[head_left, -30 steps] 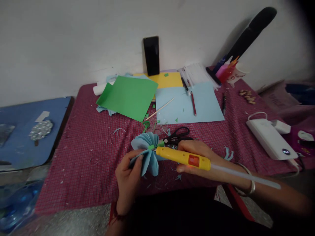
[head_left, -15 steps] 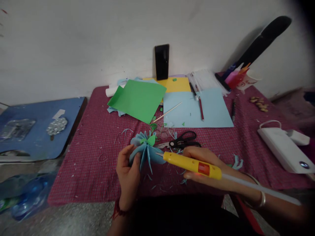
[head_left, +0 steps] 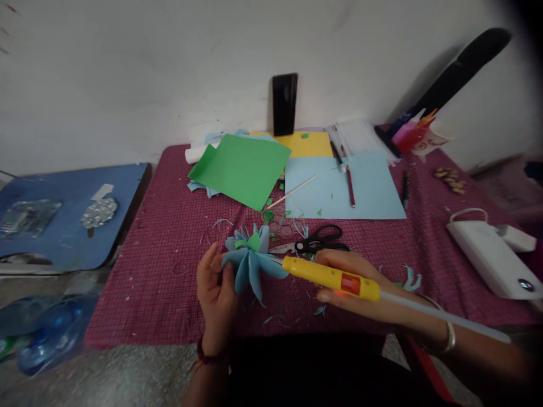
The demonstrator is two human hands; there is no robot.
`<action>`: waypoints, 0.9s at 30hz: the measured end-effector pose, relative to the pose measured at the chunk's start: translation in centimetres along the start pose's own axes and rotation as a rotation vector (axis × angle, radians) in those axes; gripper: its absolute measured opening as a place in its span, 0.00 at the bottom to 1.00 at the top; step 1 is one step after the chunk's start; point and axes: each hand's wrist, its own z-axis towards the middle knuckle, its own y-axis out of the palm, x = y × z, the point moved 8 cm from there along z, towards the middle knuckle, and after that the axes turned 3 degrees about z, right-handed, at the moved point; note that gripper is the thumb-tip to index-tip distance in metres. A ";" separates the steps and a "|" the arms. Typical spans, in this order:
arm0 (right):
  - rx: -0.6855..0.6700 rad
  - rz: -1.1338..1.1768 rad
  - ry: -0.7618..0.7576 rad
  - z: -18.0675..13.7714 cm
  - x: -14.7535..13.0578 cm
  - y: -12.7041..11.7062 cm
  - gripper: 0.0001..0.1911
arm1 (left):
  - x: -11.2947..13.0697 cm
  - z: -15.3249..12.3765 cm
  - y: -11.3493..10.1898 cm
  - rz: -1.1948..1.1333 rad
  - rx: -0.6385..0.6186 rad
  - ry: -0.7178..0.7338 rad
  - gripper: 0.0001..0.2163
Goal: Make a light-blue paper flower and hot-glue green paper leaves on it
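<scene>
The left hand (head_left: 217,291) grasps a blue paper flower (head_left: 253,271) by its left side, the thumb against a petal, and the flower is held above the near half of a cloth-covered table (head_left: 144,282). Green leaves (head_left: 253,242) sit at the flower's centre, and its petals spread outward and toward the person. The right hand (head_left: 352,263) is closed around a yellow glue gun (head_left: 316,271), from whose rear a pale glue stick (head_left: 445,317) extends over the wrist. The nozzle points left, over the flower's right-hand petal; whether it touches the paper cannot be told. Just beyond the glue gun lie scissors (head_left: 319,239) with black handles, their blades directed toward the flower, amid small paper scraps (head_left: 320,310). Farther back, a green sheet (head_left: 244,169) partly covers a yellow sheet (head_left: 314,146); a blue sheet (head_left: 373,195) lies to the right, bearing a red pencil (head_left: 350,187) and one end of a thin stick (head_left: 292,191). A phone (head_left: 284,104) stands upright against the wall (head_left: 169,68). At the right, a white device (head_left: 487,257) rests near some peanuts (head_left: 450,180).
</scene>
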 end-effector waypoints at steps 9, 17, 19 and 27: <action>0.012 -0.094 -0.026 -0.6 -1.1 -0.6 0.18 | 0.7 -0.4 0.1 0.006 -0.013 0.038 0.21; -0.013 -0.151 0.000 -0.4 -0.7 -0.3 0.15 | 0.6 -0.7 0.0 0.009 -0.007 0.027 0.21; -0.015 -0.151 -0.010 -0.4 -0.7 -0.2 0.15 | 0.6 -0.7 0.1 0.010 -0.006 0.020 0.20; 0.016 -0.171 -0.037 -0.5 -0.7 -0.4 0.14 | 0.6 -0.7 -0.1 -0.005 0.038 0.001 0.20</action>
